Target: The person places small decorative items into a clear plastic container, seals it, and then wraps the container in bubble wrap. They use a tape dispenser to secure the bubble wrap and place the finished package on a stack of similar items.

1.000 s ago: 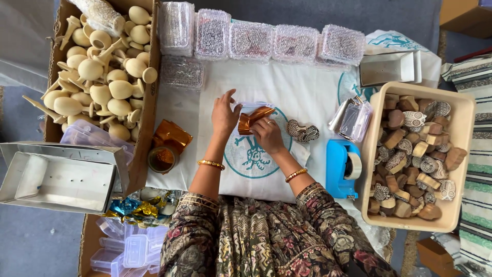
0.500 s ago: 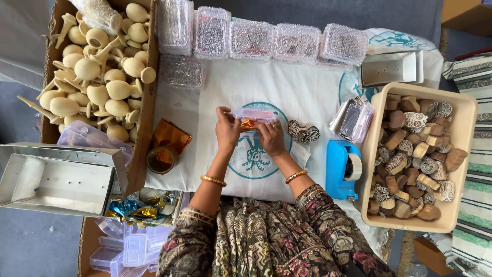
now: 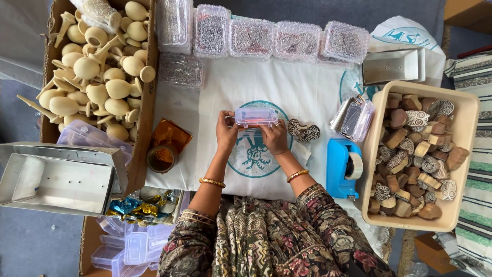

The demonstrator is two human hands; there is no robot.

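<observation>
Both forearms extend forward from the patterned sleeves, converging toward the centre. The left hand (image 3: 226, 132) and right hand (image 3: 275, 137) are raised side by side, palms down, fingers curled in a closed grasp. Each wrist carries a bangle.

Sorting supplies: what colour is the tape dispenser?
Bright blue tape dispenser, seen in the head view.

A white printed sheet (image 3: 302, 97) covers the bench. On it lie 5 clear lidded boxes (image 3: 264, 38) in a row, a blue tape dispenser (image 3: 339, 166), carved blocks (image 3: 303, 131) and orange foil (image 3: 170, 136).
</observation>
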